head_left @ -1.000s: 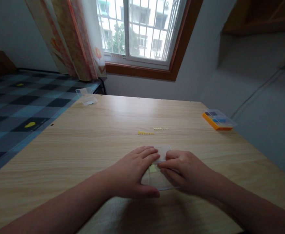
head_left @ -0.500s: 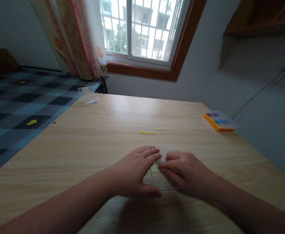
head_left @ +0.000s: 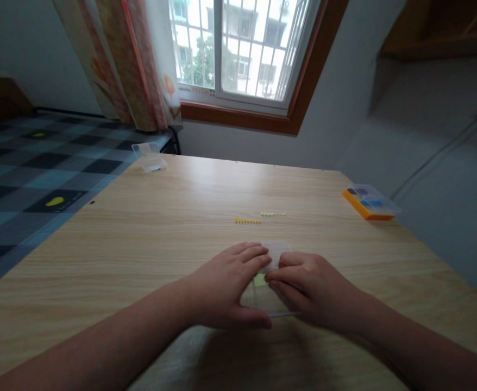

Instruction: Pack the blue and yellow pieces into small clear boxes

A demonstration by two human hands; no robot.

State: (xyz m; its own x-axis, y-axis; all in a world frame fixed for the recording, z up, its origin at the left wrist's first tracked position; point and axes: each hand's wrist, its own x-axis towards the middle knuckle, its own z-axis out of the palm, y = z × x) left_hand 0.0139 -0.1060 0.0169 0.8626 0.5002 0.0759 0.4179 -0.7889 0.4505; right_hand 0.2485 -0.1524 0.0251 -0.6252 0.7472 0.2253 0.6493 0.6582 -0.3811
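Observation:
A clear plastic box [head_left: 277, 304] with its lid [head_left: 277, 250] folded open away from me lies flat on the table. My left hand [head_left: 226, 288] holds it from the left, fingers over the middle and lid, thumb along the near edge. Inside, a pale yellow patch [head_left: 260, 280] shows by the hinge side. My right hand [head_left: 312, 285] is closed over the box's right part, thumb and index fingertips pinched at the yellow patch. Whatever is between those fingertips is hidden. Beyond the hands lie a row of small yellow pieces [head_left: 247, 221] and a row of paler ones [head_left: 273, 214].
An orange case with a clear lid [head_left: 371, 202] sits at the table's right edge. Another clear box, lid up [head_left: 151, 158], stands at the far left corner. A checked bed [head_left: 59, 174] adjoins the wooden table [head_left: 173, 217] on the left; a window is behind.
Both hands stay almost in place on the box. The right fingertips have shifted very slightly at the yellow patch, and the whole view has moved a little.

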